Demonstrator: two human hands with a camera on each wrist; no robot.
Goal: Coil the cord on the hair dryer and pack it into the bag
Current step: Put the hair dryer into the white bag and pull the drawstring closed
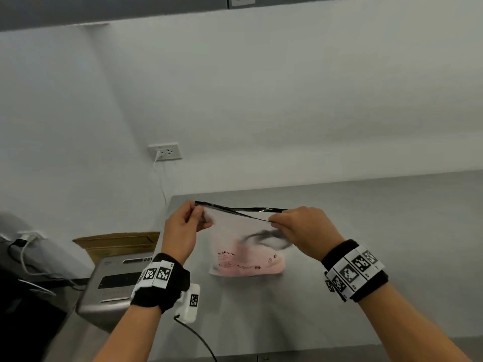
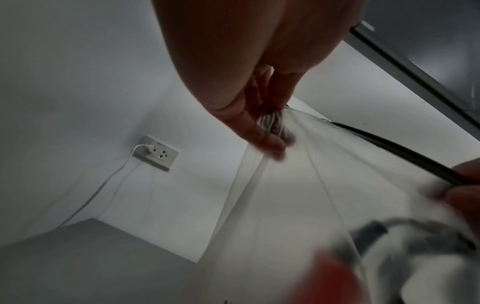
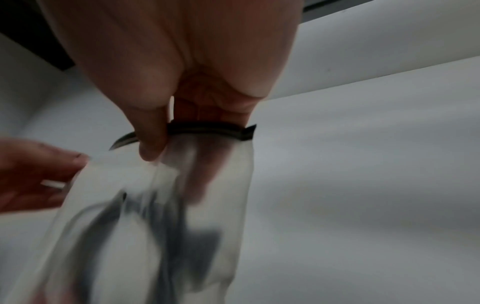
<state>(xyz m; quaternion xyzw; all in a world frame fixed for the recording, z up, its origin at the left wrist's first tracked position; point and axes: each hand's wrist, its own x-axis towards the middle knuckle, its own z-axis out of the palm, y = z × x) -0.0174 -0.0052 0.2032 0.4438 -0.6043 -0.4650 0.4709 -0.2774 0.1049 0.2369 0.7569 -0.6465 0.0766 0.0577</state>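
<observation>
Presently at the closing step: frosted translucent plastic bag (image 1: 248, 246) with a black zip strip (image 1: 239, 209) along its top edge, held upright over the grey counter (image 1: 366, 231), bottom edge at or just above the surface. Inside, a pink shape with a dark coiled form above it, judged to be the pink hair dryer (image 1: 248, 262) with its black cord (image 1: 269, 237) already wound (outline blurred through the film). Left hand (image 1: 183, 228) pinching the left end of the strip between thumb and fingers. Right hand (image 1: 300, 228) pinching the strip near its right end, thumb in front, fingers behind. Strip parted in the middle, so the mouth not yet sealed.

Next move, as a judgement: press both strip halves together, then run a pinch from one end to the other. Keep the bag walls clear of the track; keep tension even to avoid a skewed seal.
</observation>
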